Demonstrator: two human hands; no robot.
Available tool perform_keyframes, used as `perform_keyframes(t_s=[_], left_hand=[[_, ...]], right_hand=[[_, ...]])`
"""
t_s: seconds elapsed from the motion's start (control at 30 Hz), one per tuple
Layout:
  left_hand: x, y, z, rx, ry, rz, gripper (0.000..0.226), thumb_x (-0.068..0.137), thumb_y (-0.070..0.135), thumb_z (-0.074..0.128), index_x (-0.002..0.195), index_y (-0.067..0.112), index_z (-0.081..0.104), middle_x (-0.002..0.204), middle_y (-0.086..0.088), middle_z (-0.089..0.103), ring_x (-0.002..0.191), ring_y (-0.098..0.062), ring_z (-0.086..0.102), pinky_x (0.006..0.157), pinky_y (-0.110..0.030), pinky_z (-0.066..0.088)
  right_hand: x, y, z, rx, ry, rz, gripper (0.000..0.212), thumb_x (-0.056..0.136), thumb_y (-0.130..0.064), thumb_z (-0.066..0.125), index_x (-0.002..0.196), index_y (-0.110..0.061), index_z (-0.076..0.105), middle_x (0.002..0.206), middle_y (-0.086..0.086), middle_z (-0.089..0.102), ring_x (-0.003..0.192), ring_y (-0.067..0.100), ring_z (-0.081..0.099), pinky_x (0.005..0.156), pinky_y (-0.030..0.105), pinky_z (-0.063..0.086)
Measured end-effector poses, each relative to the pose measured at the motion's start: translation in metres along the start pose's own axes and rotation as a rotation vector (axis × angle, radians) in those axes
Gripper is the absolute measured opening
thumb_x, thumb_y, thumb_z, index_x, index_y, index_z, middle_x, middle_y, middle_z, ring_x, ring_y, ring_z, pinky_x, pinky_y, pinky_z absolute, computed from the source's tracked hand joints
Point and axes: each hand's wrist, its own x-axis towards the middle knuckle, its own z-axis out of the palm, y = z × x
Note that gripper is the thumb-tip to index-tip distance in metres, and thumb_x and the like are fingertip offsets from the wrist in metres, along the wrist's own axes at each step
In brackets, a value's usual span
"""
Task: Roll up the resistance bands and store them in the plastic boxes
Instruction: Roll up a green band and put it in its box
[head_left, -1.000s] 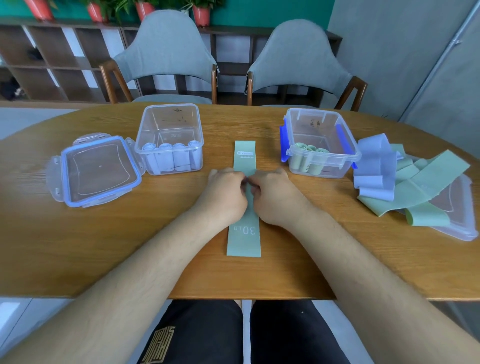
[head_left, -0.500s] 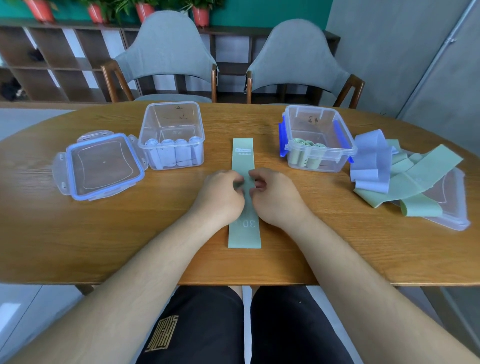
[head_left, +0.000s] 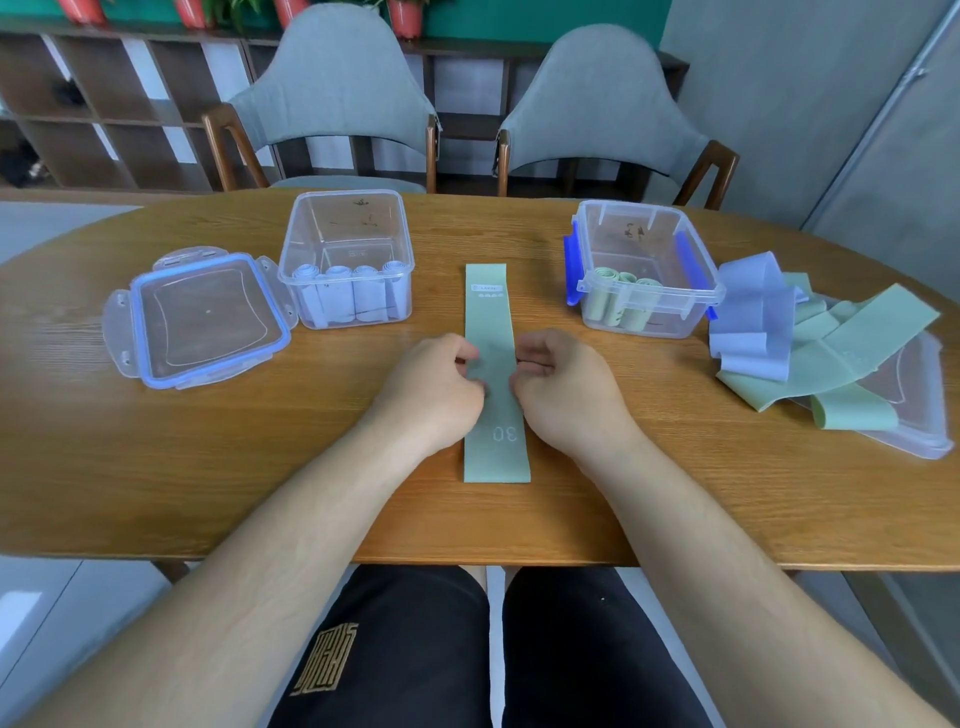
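A green resistance band (head_left: 493, 312) marked "30" lies flat and lengthwise on the table in front of me. My left hand (head_left: 436, 389) is at its left edge and my right hand (head_left: 561, 389) at its right edge, each with curled fingers pinching the band's middle. The left clear box (head_left: 347, 228) holds several rolled pale blue bands (head_left: 345, 296). Rolled green bands (head_left: 621, 301) stand inside the right clear box (head_left: 641, 234), which has blue clips. Loose blue bands (head_left: 748, 322) and green bands (head_left: 852, 358) are piled at the far right.
A clear lid with a blue seal (head_left: 200, 319) lies left of the left box. Another clear lid (head_left: 919, 415) lies under the loose pile. Two grey chairs (head_left: 337, 104) stand behind the wooden table (head_left: 208, 467). The table's near edge is just above my lap.
My hands were pressed together over the band's middle; they have parted to its two edges, so more of the band shows between them.
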Motion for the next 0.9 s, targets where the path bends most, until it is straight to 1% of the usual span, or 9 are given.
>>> perform_keyframes(t_s=[0.17, 0.23, 0.3, 0.37, 0.43, 0.47, 0.57, 0.7, 0.9], left_hand=[[-0.002, -0.005, -0.001, -0.039, -0.031, 0.013, 0.041, 0.095, 0.016, 0.065, 0.135, 0.021, 0.058, 0.13, 0.002, 0.059, 0.113, -0.011, 0.056, 0.084, -0.018, 0.044], [-0.007, -0.008, -0.002, 0.035, -0.008, 0.063, 0.04, 0.097, 0.018, 0.062, 0.136, 0.02, 0.057, 0.135, 0.002, 0.056, 0.118, -0.013, 0.055, 0.094, -0.022, 0.043], [-0.014, -0.013, -0.001, 0.178, 0.03, 0.17, 0.039, 0.1, 0.022, 0.056, 0.139, 0.018, 0.055, 0.147, 0.004, 0.047, 0.132, -0.017, 0.045, 0.109, -0.027, 0.036], [-0.019, -0.019, 0.001, 0.362, 0.025, 0.287, 0.041, 0.104, 0.027, 0.047, 0.143, 0.019, 0.051, 0.157, 0.008, 0.036, 0.142, -0.016, 0.028, 0.114, -0.032, 0.025], [-0.021, -0.024, 0.002, 0.451, -0.034, 0.322, 0.043, 0.106, 0.031, 0.038, 0.148, 0.023, 0.044, 0.161, 0.013, 0.029, 0.146, -0.01, 0.02, 0.113, -0.035, 0.025], [-0.022, -0.025, 0.001, 0.462, -0.055, 0.325, 0.044, 0.107, 0.032, 0.034, 0.15, 0.024, 0.041, 0.162, 0.014, 0.027, 0.148, -0.008, 0.019, 0.113, -0.035, 0.024], [-0.027, -0.029, -0.005, 0.429, -0.062, 0.375, 0.046, 0.107, 0.033, 0.032, 0.152, 0.025, 0.038, 0.163, 0.014, 0.023, 0.15, -0.006, 0.016, 0.116, -0.031, 0.018], [-0.034, -0.035, -0.007, 0.482, -0.181, 0.432, 0.052, 0.108, 0.036, 0.025, 0.159, 0.025, 0.02, 0.166, 0.015, 0.012, 0.151, 0.0, 0.005, 0.116, -0.02, -0.001], [-0.045, -0.036, -0.012, 0.449, -0.184, 0.449, 0.053, 0.108, 0.039, 0.025, 0.158, 0.026, 0.019, 0.165, 0.017, 0.008, 0.149, 0.006, 0.001, 0.112, -0.013, -0.005]], right_hand=[[-0.003, 0.004, -0.003, -0.038, -0.07, -0.049, 0.043, 0.092, -0.007, 0.057, 0.135, -0.012, 0.058, 0.126, -0.003, 0.064, 0.115, 0.007, 0.06, 0.096, 0.017, 0.047], [-0.008, 0.008, -0.007, -0.125, -0.087, -0.13, 0.04, 0.093, -0.007, 0.056, 0.133, -0.012, 0.061, 0.129, -0.002, 0.063, 0.117, 0.007, 0.059, 0.095, 0.009, 0.042], [-0.013, 0.014, -0.01, -0.249, -0.075, -0.27, 0.037, 0.095, -0.011, 0.057, 0.132, -0.012, 0.063, 0.138, -0.001, 0.059, 0.125, 0.01, 0.053, 0.102, 0.006, 0.034], [-0.018, 0.02, -0.01, -0.331, -0.113, -0.387, 0.036, 0.098, -0.016, 0.055, 0.133, -0.013, 0.063, 0.143, 0.0, 0.056, 0.135, 0.013, 0.047, 0.116, 0.023, 0.03], [-0.02, 0.026, -0.009, -0.37, -0.198, -0.443, 0.037, 0.101, -0.019, 0.052, 0.136, -0.014, 0.06, 0.146, 0.003, 0.054, 0.14, 0.016, 0.043, 0.119, 0.041, 0.03], [-0.021, 0.028, -0.009, -0.381, -0.229, -0.45, 0.038, 0.102, -0.02, 0.05, 0.138, -0.014, 0.058, 0.148, 0.004, 0.051, 0.143, 0.016, 0.04, 0.12, 0.043, 0.028], [-0.025, 0.03, -0.011, -0.415, -0.245, -0.473, 0.042, 0.104, -0.024, 0.047, 0.145, -0.014, 0.051, 0.155, 0.004, 0.041, 0.148, 0.015, 0.03, 0.124, 0.038, 0.021], [-0.034, 0.032, -0.012, -0.489, -0.322, -0.509, 0.049, 0.106, -0.032, 0.04, 0.152, -0.014, 0.039, 0.16, 0.001, 0.033, 0.151, 0.012, 0.021, 0.125, 0.036, 0.017], [-0.046, 0.03, -0.018, -0.534, -0.343, -0.5, 0.056, 0.104, -0.039, 0.031, 0.154, -0.014, 0.034, 0.163, 0.0, 0.025, 0.152, 0.009, 0.015, 0.125, 0.033, 0.013]])
